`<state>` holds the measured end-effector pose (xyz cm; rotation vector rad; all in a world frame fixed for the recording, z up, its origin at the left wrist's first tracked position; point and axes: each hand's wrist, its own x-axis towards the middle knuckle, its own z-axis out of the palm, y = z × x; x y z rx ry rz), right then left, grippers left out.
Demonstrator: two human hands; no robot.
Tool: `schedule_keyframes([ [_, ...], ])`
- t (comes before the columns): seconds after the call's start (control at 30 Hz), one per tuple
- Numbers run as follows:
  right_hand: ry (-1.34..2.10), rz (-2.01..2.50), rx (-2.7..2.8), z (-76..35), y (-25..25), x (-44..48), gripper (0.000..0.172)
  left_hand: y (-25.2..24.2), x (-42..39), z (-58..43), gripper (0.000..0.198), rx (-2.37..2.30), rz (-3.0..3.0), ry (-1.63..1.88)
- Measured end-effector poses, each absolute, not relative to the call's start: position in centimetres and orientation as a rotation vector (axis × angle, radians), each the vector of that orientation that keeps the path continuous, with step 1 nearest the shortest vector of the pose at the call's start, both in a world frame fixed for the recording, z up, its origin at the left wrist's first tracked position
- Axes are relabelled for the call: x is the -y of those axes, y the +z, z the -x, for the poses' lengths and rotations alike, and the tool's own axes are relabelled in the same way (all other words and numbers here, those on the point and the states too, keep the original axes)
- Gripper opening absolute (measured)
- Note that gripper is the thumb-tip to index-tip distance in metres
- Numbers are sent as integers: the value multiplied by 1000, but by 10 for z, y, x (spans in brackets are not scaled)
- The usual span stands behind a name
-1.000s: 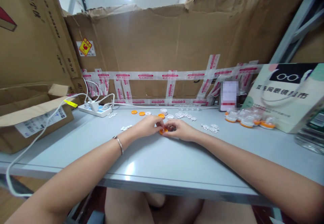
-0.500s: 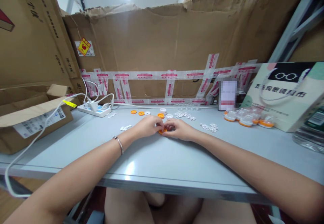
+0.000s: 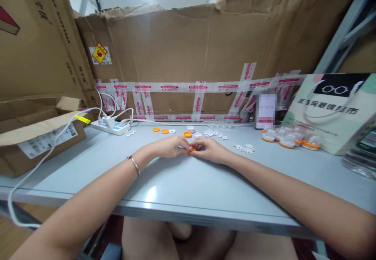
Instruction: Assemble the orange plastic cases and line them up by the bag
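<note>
The left hand (image 3: 173, 146) has just changed its lie: its wrist and the silver bracelet (image 3: 134, 166) have moved a little to the left, and the forearm now covers the spot where some small white pieces showed a moment ago. Its fingers are loosely bent and stretched toward the round orange plastic part (image 3: 192, 149); whether they grip it or only touch it, I cannot tell. The right hand (image 3: 208, 149) has hardly moved, thumb and forefinger nearly closed and pinching the part's edge (the fingers hide much of it). That part is between the two sets of fingertips, low over the grey tabletop (image 3: 164, 189), just in front of another orange disc (image 3: 187, 134) and a white ring (image 3: 198, 135). The shift looks like a fresh hold by the left hand while the right steadies the part, so the handwork on it seems unfinished
</note>
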<state>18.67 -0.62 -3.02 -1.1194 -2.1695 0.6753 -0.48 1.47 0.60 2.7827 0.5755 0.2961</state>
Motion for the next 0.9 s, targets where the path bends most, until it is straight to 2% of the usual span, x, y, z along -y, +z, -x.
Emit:
schedule_keyframes([
  [0.2, 725, 1098, 2081, -186, -33, 5, 30, -3, -18, 2, 19, -743, -2654, 463],
  [0.43, 782, 1093, 1993, -189, -37, 4, 23, -4, -22, 2, 21, -894, -2548, 613],
  [0.9, 674, 1123, 2007, -185, -32, 12, 19, -3, -22, 5, 22, -871, -2587, 484],
])
